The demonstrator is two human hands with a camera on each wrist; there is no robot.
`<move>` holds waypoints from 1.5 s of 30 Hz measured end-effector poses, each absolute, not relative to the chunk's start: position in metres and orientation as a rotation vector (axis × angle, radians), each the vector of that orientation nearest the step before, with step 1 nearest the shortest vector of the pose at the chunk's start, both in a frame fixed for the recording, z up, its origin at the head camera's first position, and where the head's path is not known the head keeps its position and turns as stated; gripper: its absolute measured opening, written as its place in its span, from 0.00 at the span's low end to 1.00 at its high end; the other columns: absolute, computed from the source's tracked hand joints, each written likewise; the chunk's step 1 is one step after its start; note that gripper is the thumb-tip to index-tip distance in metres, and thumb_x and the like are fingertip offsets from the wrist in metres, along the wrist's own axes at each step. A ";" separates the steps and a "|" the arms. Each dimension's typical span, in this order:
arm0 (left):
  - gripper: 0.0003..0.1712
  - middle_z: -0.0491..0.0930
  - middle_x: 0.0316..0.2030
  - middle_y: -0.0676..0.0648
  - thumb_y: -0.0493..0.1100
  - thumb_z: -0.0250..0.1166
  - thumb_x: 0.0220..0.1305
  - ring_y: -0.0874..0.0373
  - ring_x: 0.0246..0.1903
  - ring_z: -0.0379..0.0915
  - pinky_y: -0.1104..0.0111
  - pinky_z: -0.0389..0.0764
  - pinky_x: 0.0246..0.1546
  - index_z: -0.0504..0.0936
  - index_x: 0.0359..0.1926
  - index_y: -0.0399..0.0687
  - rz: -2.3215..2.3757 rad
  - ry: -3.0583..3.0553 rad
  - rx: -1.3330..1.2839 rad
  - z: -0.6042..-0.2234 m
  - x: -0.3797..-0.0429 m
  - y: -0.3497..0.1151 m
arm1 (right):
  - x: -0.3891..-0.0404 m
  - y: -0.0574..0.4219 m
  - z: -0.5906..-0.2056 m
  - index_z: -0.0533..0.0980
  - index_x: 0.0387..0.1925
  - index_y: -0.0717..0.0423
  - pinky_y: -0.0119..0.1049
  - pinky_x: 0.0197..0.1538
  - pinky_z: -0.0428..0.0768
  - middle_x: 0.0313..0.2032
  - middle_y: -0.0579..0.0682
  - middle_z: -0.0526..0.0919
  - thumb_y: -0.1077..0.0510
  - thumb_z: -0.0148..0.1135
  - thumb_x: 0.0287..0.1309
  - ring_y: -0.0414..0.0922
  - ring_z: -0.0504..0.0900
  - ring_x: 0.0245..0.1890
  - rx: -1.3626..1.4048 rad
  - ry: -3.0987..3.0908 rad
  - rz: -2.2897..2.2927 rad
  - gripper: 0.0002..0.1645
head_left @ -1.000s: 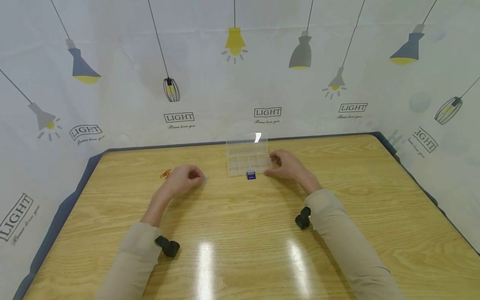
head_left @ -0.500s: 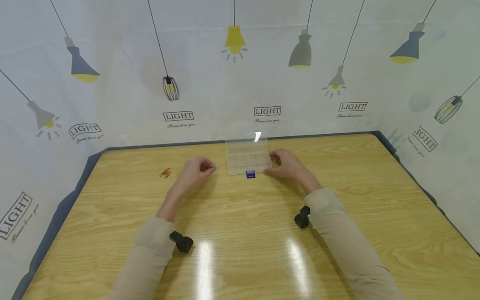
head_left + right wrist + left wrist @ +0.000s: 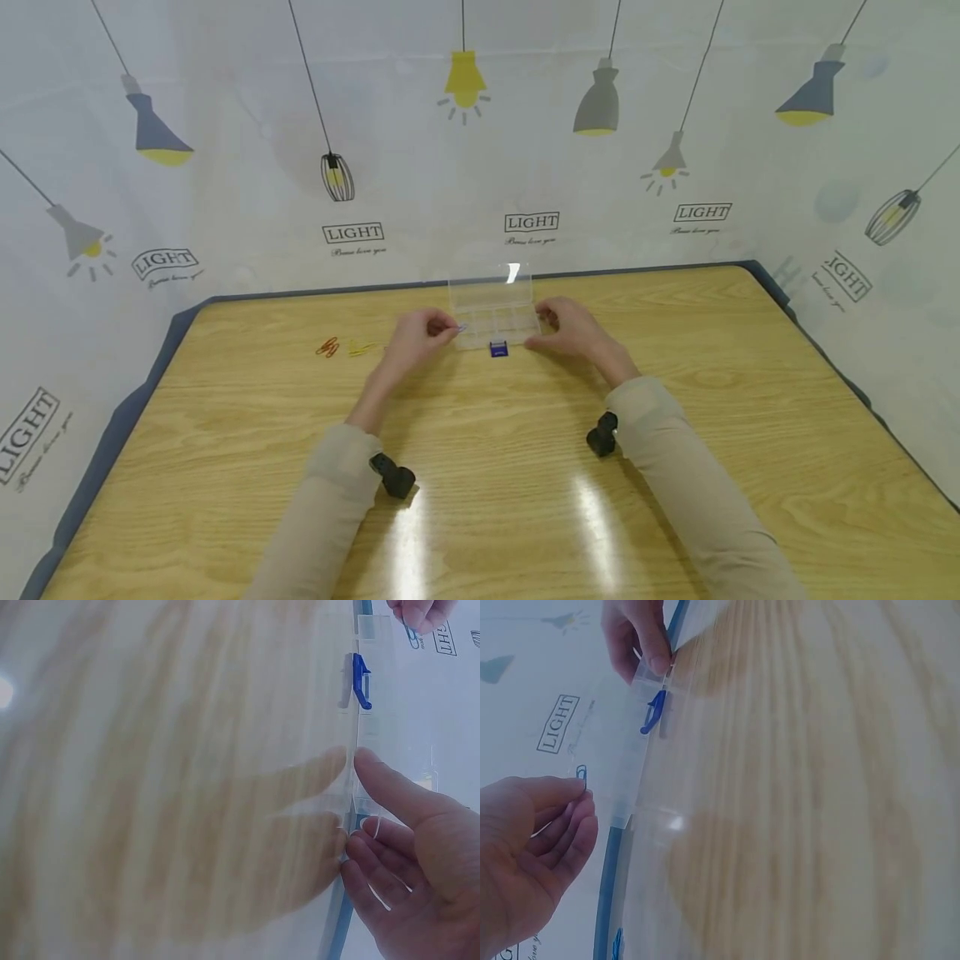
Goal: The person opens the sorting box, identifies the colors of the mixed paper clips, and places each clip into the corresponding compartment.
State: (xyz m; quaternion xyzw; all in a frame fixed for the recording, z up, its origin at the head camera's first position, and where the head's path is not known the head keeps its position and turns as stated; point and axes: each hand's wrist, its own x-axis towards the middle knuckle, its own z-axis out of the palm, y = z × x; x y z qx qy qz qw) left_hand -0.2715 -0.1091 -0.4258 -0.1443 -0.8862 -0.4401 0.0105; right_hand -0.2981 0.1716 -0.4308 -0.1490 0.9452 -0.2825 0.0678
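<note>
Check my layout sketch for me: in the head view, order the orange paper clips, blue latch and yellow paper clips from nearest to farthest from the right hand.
1. Blue latch: on the front of the clear box, just left of the right hand.
2. Yellow paper clips: on the table, left of the left hand.
3. Orange paper clips: farthest left.

White lamp-patterned backdrop [image 3: 420,150] behind a wood-grain table [image 3: 495,433].
</note>
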 end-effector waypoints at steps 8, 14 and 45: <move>0.06 0.84 0.36 0.40 0.35 0.66 0.67 0.50 0.37 0.80 0.63 0.81 0.42 0.84 0.41 0.34 -1.420 -2.755 -0.396 -0.425 -0.273 -0.100 | -0.298 0.169 -0.429 0.70 0.65 0.65 0.49 0.62 0.72 0.56 0.59 0.76 0.48 0.76 0.55 0.53 0.73 0.55 -0.447 2.847 -0.837 0.42; 0.06 0.84 0.35 0.40 0.35 0.66 0.68 0.51 0.36 0.79 0.65 0.80 0.41 0.84 0.40 0.34 -1.452 -2.743 -0.370 -0.427 -0.273 -0.099 | -0.298 0.168 -0.429 0.70 0.65 0.65 0.49 0.62 0.72 0.55 0.59 0.76 0.48 0.76 0.56 0.53 0.73 0.54 -0.448 2.838 -0.851 0.43; 0.09 0.84 0.42 0.39 0.38 0.65 0.70 0.48 0.42 0.79 0.58 0.80 0.47 0.83 0.46 0.35 -1.392 -2.778 -0.364 -0.426 -0.264 -0.130 | -0.296 0.170 -0.430 0.71 0.64 0.65 0.48 0.58 0.74 0.52 0.58 0.76 0.51 0.76 0.56 0.52 0.73 0.51 -0.446 2.824 -0.899 0.40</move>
